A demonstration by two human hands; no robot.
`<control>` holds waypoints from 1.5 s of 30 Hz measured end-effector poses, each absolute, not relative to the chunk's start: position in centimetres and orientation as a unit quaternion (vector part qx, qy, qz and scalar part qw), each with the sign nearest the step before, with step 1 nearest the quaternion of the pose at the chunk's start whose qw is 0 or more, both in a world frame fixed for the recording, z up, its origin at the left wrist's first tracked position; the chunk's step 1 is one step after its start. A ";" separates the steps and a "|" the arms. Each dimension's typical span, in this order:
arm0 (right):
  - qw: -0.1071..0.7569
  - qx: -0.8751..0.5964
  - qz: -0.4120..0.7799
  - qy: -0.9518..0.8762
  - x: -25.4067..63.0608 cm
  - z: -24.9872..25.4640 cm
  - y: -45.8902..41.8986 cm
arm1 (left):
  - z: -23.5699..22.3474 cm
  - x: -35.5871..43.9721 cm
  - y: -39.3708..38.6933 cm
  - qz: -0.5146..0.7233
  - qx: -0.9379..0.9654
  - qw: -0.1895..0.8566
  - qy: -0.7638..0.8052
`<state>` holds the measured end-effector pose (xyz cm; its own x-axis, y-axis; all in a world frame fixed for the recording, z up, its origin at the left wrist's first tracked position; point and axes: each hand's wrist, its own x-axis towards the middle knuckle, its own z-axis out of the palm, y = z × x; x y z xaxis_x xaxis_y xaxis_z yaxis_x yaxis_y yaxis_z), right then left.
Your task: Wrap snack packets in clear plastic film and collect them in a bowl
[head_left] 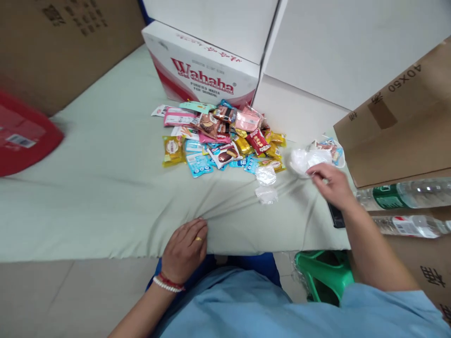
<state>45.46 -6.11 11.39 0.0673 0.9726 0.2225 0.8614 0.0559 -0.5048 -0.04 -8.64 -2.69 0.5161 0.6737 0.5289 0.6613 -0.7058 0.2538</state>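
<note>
My right hand is at the right side of the cloth-covered table, thumb and forefinger pinched at the edge of a clear, whitish plastic packet. Two similar small clear packets lie to its left. Down at the table's front edge rests my left hand, its fingers lying on the cloth with nothing visible in them. Beyond both hands is a heap of wrapped snacks in brown, pink, blue and yellow. Behind the right hand, a white container with coloured wrappers in it is partly hidden by the clear packet.
A white and red Wahaha carton stands behind the snacks. Brown cardboard boxes flank the table. Two water bottles lie at the right, near a dark flat object. A red object is at left; a green stool is below.
</note>
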 end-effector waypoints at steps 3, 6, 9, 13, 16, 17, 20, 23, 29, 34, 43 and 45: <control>0.197 -0.628 0.234 -0.716 40.3 8.7 -7.4 | -3.0 -0.1 -8.8 0.317 0.866 0.028 0.385; 0.199 -0.655 0.246 -0.686 37.7 6.0 -7.3 | -2.5 -0.2 -9.0 0.349 0.848 0.081 0.389; 0.341 -0.685 0.267 -0.586 35.2 4.6 -7.4 | -1.0 0.3 -9.4 0.415 0.775 0.195 0.434; 0.472 -0.652 0.423 -0.416 29.0 3.7 -9.0 | 1.4 3.1 -9.6 0.423 0.633 0.453 0.464; 0.412 -0.571 0.579 -0.411 24.7 3.4 -10.4 | 2.1 5.7 -9.0 0.394 0.502 0.635 0.434; 0.392 -0.543 0.619 -0.411 24.0 3.4 -10.6 | 2.1 6.2 -8.7 0.389 0.469 0.671 0.423; 0.403 -0.512 0.663 -0.369 24.0 3.6 -10.7 | 1.8 6.4 -8.0 0.395 0.400 0.714 0.417; 0.454 -0.522 0.651 -0.312 25.9 4.1 -10.4 | 1.7 5.3 -7.5 0.406 0.355 0.710 0.453; 0.483 -0.524 0.645 -0.277 27.2 4.0 -10.0 | 1.9 3.4 -7.2 0.398 0.303 0.733 0.461; 0.471 -0.546 0.608 -0.334 27.0 2.5 -10.1 | 2.0 2.9 -6.9 0.442 0.237 0.757 0.420; 0.385 -0.522 0.325 -0.688 25.6 4.2 -10.1 | 3.2 3.8 -7.8 0.426 0.309 0.762 0.376; 0.384 -0.505 0.335 -0.697 25.3 4.1 -9.5 | 3.3 3.9 -7.9 0.427 0.307 0.766 0.369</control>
<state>25.29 -9.54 4.09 -0.1955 0.9607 0.1969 0.4470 0.2660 -0.8540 3.87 -7.92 3.34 0.3621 0.8814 -0.3033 -0.4282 0.4463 0.7858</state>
